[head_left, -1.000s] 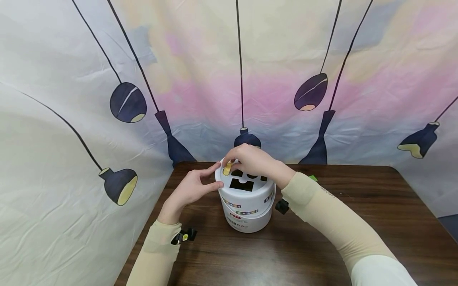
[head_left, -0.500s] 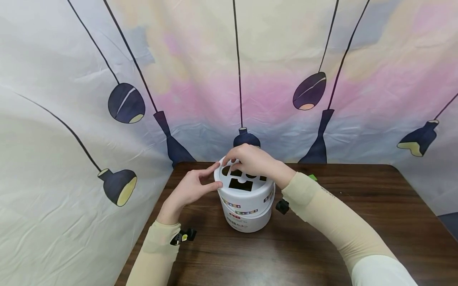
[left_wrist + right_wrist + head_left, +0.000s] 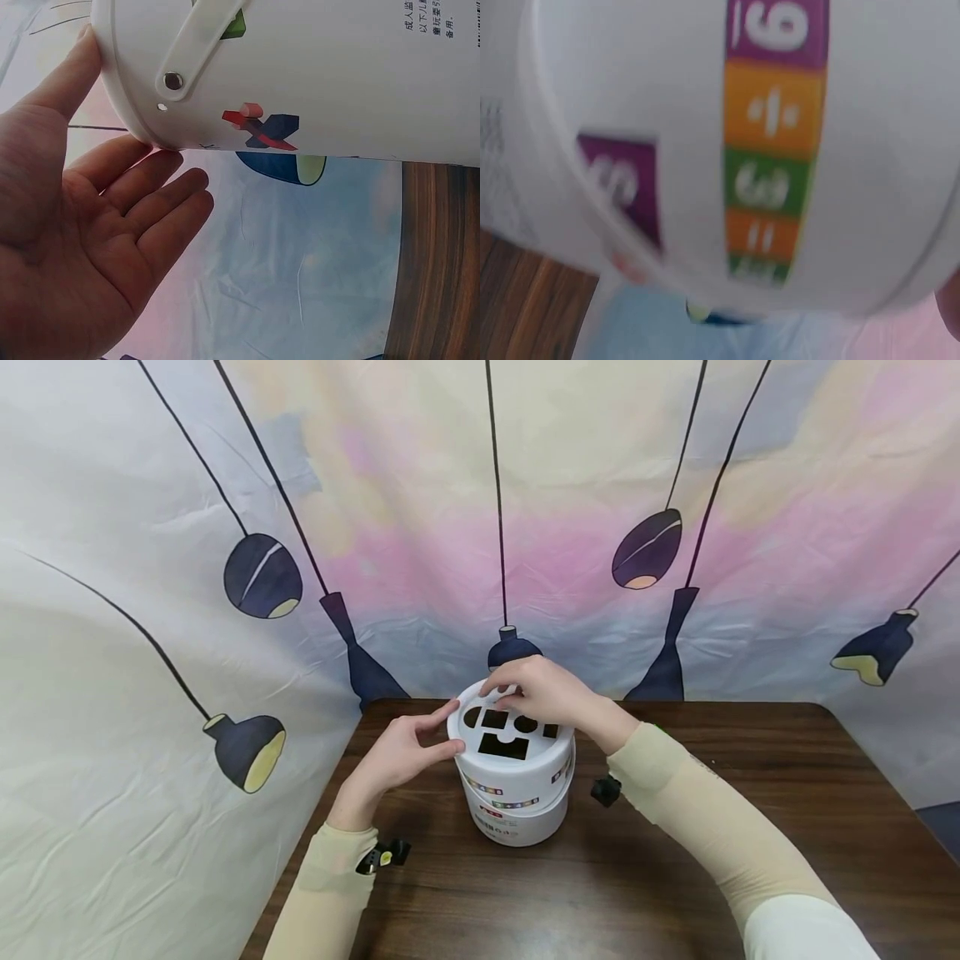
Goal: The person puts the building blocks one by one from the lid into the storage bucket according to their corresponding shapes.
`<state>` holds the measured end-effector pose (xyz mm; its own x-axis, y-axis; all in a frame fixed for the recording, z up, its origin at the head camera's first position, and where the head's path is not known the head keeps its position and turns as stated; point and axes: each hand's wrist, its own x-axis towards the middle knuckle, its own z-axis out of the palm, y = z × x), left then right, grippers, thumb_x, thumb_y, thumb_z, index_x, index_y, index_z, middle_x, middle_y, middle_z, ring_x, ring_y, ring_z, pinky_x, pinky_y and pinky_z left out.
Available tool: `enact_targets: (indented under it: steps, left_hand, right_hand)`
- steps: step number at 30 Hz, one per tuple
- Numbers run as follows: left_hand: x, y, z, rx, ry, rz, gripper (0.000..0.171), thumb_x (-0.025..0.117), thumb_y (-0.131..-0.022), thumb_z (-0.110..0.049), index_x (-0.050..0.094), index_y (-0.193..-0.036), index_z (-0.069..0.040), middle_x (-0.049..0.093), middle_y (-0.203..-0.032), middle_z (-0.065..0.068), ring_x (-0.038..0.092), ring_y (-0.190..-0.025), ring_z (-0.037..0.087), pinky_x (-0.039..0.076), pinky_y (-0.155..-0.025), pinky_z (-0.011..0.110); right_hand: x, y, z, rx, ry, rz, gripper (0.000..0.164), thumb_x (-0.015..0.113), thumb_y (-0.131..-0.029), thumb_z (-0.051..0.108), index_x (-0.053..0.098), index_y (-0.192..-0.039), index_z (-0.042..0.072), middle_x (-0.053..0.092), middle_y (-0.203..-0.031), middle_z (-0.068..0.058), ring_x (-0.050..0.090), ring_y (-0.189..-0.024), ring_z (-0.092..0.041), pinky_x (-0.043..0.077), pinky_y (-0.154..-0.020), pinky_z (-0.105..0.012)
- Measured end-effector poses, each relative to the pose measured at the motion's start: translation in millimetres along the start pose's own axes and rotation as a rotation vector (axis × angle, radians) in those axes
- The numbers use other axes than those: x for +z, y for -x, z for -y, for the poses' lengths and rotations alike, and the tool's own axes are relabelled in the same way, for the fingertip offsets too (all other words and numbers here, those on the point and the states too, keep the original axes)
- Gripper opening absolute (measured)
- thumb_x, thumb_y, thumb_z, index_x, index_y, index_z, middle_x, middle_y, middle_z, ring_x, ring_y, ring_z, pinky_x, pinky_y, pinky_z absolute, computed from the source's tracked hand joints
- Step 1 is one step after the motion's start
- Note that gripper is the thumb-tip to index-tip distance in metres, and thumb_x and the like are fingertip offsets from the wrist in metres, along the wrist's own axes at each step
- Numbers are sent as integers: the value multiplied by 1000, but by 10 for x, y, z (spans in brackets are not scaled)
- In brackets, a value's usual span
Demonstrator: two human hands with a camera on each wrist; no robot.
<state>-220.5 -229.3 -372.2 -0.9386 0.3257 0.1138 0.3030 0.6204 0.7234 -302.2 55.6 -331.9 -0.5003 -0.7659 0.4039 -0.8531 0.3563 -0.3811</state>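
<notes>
A white bucket [image 3: 517,828] stands upright on the table. Its white lid [image 3: 495,767] has several dark cut-out holes of different shapes. My left hand [image 3: 397,753] touches the left of the lid's rim, thumb and index finger spread apart, the other fingers loosely extended beside the wall in the left wrist view. My right hand [image 3: 551,693] hovers over the back of the lid, fingers bent downward with a gap between thumb and fingertips, and nothing shows in them. In the right wrist view the bucket's wall [image 3: 885,150] fills most of the picture, with coloured number stickers.
The dark brown wooden table [image 3: 637,893] reaches back to a cloth backdrop [image 3: 420,568] printed with hanging lamps. In the left wrist view a white carry handle [image 3: 199,49] is riveted to the bucket's side.
A yellow block pinched by my right hand at the lid's left hole is out of sight now. My right hand has shifted slightly right, uncovering more holes. My left hand stays on the rim.
</notes>
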Motion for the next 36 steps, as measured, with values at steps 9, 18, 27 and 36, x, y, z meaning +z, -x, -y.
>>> enact_targets:
  steps: [9, 18, 27, 36]
  left_hand:
    - [38, 8, 9, 14, 18, -25, 72, 84, -95, -41, 54, -159, -25, 54, -159, 4, 49, -145, 24, 46, -103, 52]
    - [35, 12, 19, 28, -10, -24, 73, 82, -96, -44, 53, -159, -25, 55, -158, 4, 53, -142, 26, 47, -103, 48]
    - [14, 27, 19, 21, -10, -32, 73, 83, -95, -44, 53, -159, -26, 54, -158, 3, 51, -144, 26, 47, -101, 48]
    - [0, 6, 22, 25, -19, -29, 73, 82, -96, -45, 53, -160, -25, 55, -158, 4, 58, -123, 23, 44, -91, 44]
  right_hand:
    - [-200, 485, -410, 48, -79, -234, 25, 84, -94, 9, 82, -119, 9, 79, -117, -4, 74, -103, -24, 62, -84, -43]
    - [-185, 1297, -992, 408, -33, -222, 29, 77, -102, 17, 78, -130, 9, 77, -122, -12, 74, -103, -28, 61, -85, -50]
    - [23, 2003, -1555, 689, -50, -141, 40, 72, -106, 24, 70, -140, 3, 67, -138, -25, 61, -126, -48, 50, -100, -66]
    - [219, 2258, -1777, 717, -65, -40, 50, 70, -106, 20, 58, -151, 0, 50, -154, -33, 43, -141, -56, 40, -110, -71]
